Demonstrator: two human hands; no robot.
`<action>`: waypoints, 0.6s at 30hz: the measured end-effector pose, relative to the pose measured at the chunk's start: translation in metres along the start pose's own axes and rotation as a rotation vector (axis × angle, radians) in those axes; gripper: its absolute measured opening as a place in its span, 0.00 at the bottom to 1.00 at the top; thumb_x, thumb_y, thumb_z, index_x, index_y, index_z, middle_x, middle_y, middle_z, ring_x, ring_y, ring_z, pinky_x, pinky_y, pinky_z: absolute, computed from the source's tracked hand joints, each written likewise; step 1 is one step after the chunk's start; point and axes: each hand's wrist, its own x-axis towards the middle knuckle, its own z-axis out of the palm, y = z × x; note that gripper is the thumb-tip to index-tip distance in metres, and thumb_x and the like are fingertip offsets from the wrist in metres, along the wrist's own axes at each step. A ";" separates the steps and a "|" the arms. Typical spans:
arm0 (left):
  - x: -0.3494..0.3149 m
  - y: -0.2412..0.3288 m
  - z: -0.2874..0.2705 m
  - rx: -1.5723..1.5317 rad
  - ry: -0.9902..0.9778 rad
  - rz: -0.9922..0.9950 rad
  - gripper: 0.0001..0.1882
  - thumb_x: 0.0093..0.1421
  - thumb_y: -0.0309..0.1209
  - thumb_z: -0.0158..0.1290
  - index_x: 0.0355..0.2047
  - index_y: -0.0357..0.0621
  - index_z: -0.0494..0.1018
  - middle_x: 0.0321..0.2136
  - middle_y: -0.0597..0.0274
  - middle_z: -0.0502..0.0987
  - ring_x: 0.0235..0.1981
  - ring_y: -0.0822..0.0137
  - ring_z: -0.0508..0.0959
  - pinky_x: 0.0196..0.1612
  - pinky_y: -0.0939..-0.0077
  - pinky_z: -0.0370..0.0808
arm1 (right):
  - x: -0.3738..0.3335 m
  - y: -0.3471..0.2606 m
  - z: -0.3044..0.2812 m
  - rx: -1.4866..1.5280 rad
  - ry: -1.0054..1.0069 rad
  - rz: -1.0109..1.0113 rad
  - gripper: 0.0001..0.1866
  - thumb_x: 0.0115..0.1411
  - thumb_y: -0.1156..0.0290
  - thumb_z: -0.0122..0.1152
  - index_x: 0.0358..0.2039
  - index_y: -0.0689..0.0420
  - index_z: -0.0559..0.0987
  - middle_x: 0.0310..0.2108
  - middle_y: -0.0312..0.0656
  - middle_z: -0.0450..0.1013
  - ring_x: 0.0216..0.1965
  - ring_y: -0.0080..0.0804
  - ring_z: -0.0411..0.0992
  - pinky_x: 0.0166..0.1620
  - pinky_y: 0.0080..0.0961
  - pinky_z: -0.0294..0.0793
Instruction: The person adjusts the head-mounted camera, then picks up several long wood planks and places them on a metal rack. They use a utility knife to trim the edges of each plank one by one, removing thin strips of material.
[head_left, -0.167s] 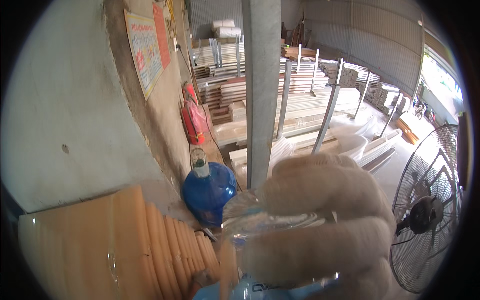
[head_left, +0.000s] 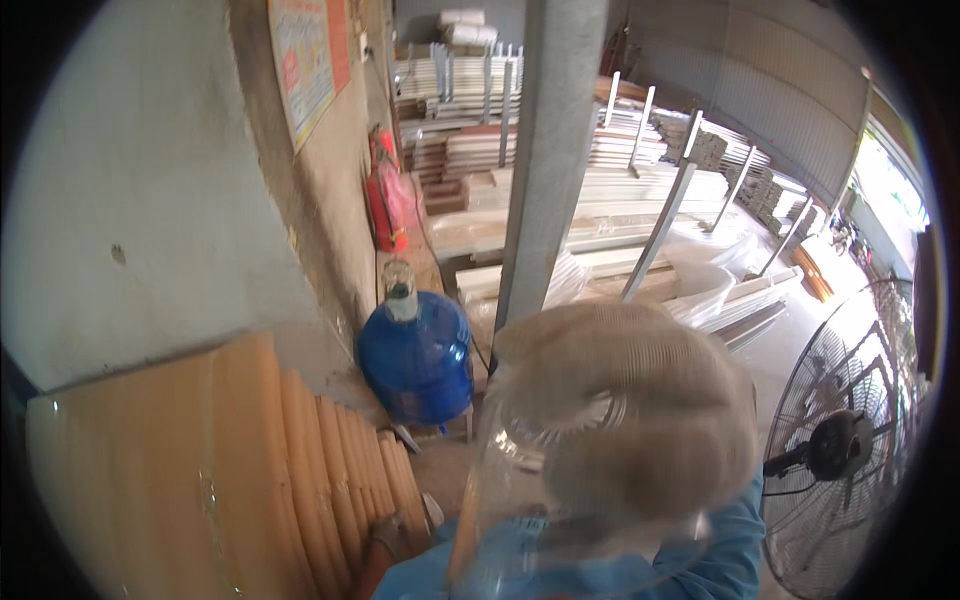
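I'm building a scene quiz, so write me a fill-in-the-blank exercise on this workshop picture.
1. The gloved hand holds a clear plastic ___ close to the camera.
2. The big water jug on the floor is ___ in colour.
3. The red fire extinguisher stands against the ___.
4. At the right edge stands a large ___ with a wire guard.

Missing words: bottle; blue; wall; fan

Gloved right hand (head_left: 640, 420), fingers curled

Gloved right hand (head_left: 640, 420) wraps a blurred clear container (head_left: 520, 500), seemingly plastic.
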 end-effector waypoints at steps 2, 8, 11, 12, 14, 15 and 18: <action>-0.025 -0.011 -0.001 -0.098 -0.047 -0.067 0.13 0.65 0.37 0.55 0.37 0.38 0.80 0.25 0.62 0.78 0.26 0.71 0.76 0.33 0.75 0.72 | 0.001 0.017 -0.002 -0.037 -0.133 0.038 0.26 0.46 0.63 0.74 0.44 0.59 0.76 0.44 0.47 0.75 0.44 0.47 0.77 0.45 0.42 0.80; -0.061 0.014 0.014 -0.230 -0.021 -0.201 0.12 0.65 0.35 0.54 0.32 0.39 0.79 0.21 0.65 0.75 0.21 0.72 0.74 0.27 0.75 0.71 | -0.006 0.105 0.052 -0.808 -0.676 -0.154 0.23 0.45 0.65 0.66 0.45 0.51 0.76 0.41 0.36 0.69 0.45 0.36 0.70 0.42 0.29 0.73; -0.064 0.012 0.013 -0.255 -0.119 -0.192 0.13 0.65 0.38 0.55 0.34 0.41 0.78 0.24 0.66 0.75 0.23 0.71 0.74 0.30 0.75 0.73 | -0.009 0.162 0.095 -1.140 -0.859 -0.263 0.12 0.54 0.62 0.61 0.40 0.45 0.75 0.40 0.29 0.70 0.45 0.29 0.69 0.41 0.25 0.70; -0.063 0.009 0.012 -0.231 -0.129 -0.229 0.13 0.65 0.40 0.55 0.35 0.42 0.77 0.25 0.66 0.75 0.24 0.70 0.75 0.31 0.76 0.73 | -0.007 0.182 0.110 -1.148 -0.929 -0.228 0.11 0.56 0.62 0.61 0.40 0.45 0.75 0.39 0.28 0.71 0.46 0.28 0.69 0.41 0.25 0.69; -0.064 0.004 0.018 -0.261 -0.077 -0.127 0.13 0.66 0.40 0.54 0.33 0.42 0.77 0.24 0.66 0.75 0.23 0.71 0.74 0.30 0.76 0.72 | -0.007 0.215 0.138 -1.152 -0.995 -0.190 0.10 0.58 0.62 0.60 0.40 0.43 0.76 0.38 0.26 0.72 0.47 0.27 0.69 0.42 0.25 0.68; -0.063 0.004 0.018 -0.255 -0.043 -0.118 0.14 0.66 0.40 0.54 0.32 0.43 0.77 0.23 0.67 0.75 0.23 0.71 0.74 0.29 0.76 0.72 | -0.010 0.227 0.151 -1.152 -1.012 -0.179 0.09 0.58 0.62 0.60 0.41 0.42 0.76 0.38 0.24 0.72 0.47 0.26 0.69 0.42 0.26 0.68; -0.066 0.002 0.019 -0.340 -0.040 -0.140 0.10 0.65 0.31 0.53 0.38 0.36 0.79 0.22 0.65 0.76 0.22 0.72 0.74 0.28 0.76 0.73 | -0.019 0.255 0.185 -1.222 -1.116 -0.216 0.08 0.58 0.62 0.60 0.39 0.39 0.77 0.38 0.23 0.72 0.47 0.25 0.68 0.44 0.26 0.65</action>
